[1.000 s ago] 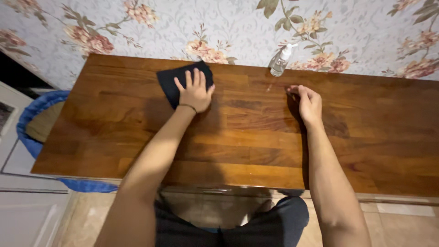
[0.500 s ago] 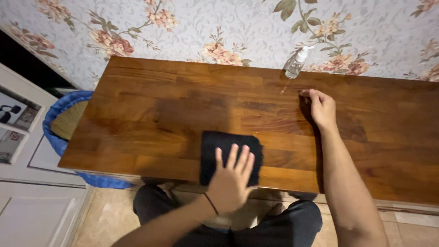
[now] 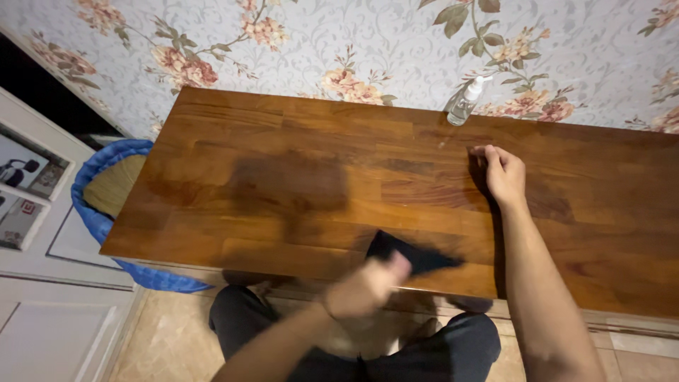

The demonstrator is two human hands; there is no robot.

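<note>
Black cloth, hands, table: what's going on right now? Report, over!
Left hand gripping black cloth at the near edge of the wooden table, blurred. Right hand resting on the tabletop, loosely curled, empty. Clear spray bottle by the wall, out of the way.

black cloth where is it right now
In the head view the black cloth lies at the near edge of the wooden table, under the blurred left hand, nearer than the right hand.
</note>
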